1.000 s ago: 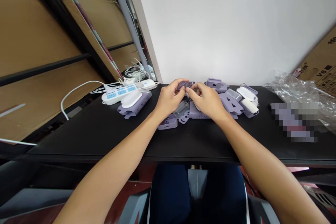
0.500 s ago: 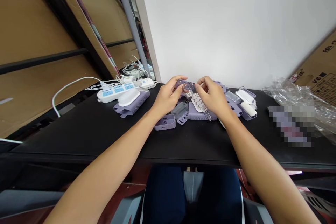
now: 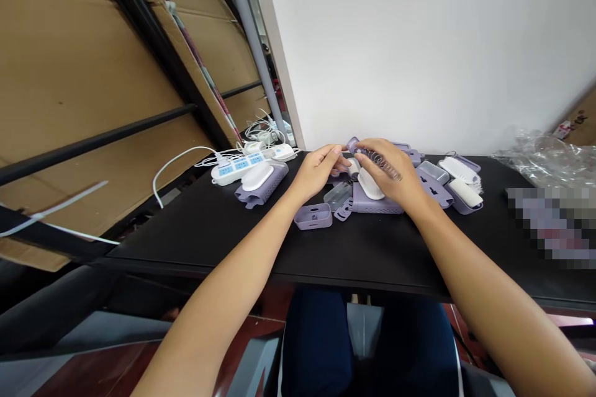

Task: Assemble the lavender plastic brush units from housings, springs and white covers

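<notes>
In the head view, you are sitting at a black table pushed up to a white wall. Your right hand is pinching a small purple piece between thumb and fingers, above the table's far side, and a coiled spring is trailing across that hand. Your left hand is curving just beside it, though you cannot tell whether its fingers are gripping anything. Below, an open purple case is lying near a clear box and a perforated purple holder. A white power strip is lying farther left, and crumpled clear plastic is spreading over the right end. Cardboard sheets are standing behind dark bars on the left, and reddish flooring is showing beneath the table.
</notes>
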`<move>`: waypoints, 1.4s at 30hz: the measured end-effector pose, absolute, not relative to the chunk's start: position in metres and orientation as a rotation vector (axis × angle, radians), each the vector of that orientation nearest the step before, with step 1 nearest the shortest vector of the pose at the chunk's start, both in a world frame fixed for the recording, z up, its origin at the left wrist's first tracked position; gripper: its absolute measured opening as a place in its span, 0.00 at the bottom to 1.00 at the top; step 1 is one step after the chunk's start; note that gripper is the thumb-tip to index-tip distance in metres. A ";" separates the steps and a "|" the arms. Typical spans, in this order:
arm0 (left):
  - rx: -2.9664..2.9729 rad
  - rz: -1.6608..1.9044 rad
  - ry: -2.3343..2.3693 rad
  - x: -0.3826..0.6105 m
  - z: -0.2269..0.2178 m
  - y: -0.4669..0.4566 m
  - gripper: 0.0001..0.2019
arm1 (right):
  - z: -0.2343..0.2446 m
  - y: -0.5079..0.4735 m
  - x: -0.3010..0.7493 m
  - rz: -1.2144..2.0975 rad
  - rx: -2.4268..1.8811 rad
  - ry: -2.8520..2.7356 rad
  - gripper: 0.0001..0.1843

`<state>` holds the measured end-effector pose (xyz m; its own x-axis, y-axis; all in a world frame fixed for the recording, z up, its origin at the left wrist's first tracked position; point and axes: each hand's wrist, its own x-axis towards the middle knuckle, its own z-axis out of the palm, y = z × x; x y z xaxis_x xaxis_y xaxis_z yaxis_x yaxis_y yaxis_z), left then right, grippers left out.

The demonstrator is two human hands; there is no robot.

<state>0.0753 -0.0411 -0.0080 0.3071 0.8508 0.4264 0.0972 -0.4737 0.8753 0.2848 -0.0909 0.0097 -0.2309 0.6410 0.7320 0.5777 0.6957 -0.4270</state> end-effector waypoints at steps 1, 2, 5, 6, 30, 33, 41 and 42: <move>1.809 1.229 0.853 0.074 -0.007 -0.041 0.33 | 0.009 -0.089 0.285 0.121 -0.930 -1.866 0.14; 1.816 1.225 0.842 0.073 -0.005 -0.042 0.33 | 0.009 -0.087 0.284 0.182 -0.915 -1.820 0.14; 1.810 1.187 0.715 0.075 -0.003 -0.045 0.34 | 0.006 -0.083 0.278 0.447 -0.878 -1.702 0.16; 1.792 1.168 0.671 0.077 -0.003 -0.047 0.34 | 0.004 -0.083 0.276 0.522 -0.867 -1.681 0.18; 1.120 1.531 0.668 0.065 0.009 -0.039 0.24 | -0.036 -0.136 0.208 -0.362 -0.728 -2.637 0.17; 1.136 1.527 0.677 0.065 0.008 -0.039 0.23 | -0.036 -0.137 0.205 -0.214 -0.747 -2.657 0.22; 1.129 1.536 0.720 0.065 0.007 -0.037 0.24 | -0.034 -0.139 0.205 -0.123 -0.742 -2.649 0.27; 1.124 1.537 0.727 0.065 0.007 -0.037 0.24 | -0.035 -0.139 0.206 -0.148 -0.740 -2.661 0.27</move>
<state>0.0649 -0.0369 0.0067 -0.0099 0.9585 0.2849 -0.3875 -0.2663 0.8826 0.2056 -0.1392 -0.0354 -0.7920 0.4772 0.3809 0.5165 0.8563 0.0011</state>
